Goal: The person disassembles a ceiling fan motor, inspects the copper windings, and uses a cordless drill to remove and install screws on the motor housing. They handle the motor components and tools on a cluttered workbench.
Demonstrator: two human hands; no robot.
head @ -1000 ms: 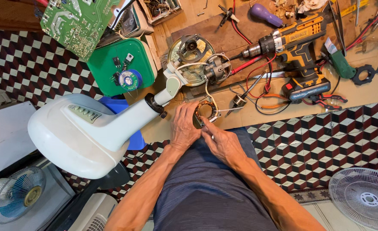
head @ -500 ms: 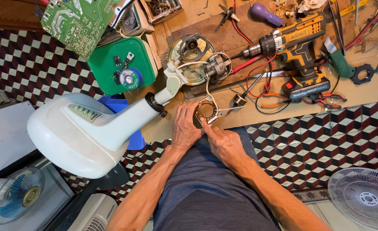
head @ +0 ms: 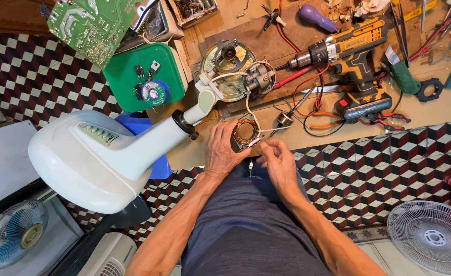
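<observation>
A copper-wound stator (head: 246, 133) is gripped by the left hand (head: 224, 151); its wire (head: 260, 140) is pinched by the right hand (head: 279, 162) over the bench (head: 440, 105).

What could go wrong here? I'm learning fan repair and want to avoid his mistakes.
1. The left hand holds the copper-wound coil ring at the bench edge; a slip could drop it onto the lap or floor.
2. Thin white wires run from the ring to the fan motor; the right hand pinching beside them could tug one loose.
3. The cordless drill and loose red leads lie close by and might snag.
</observation>
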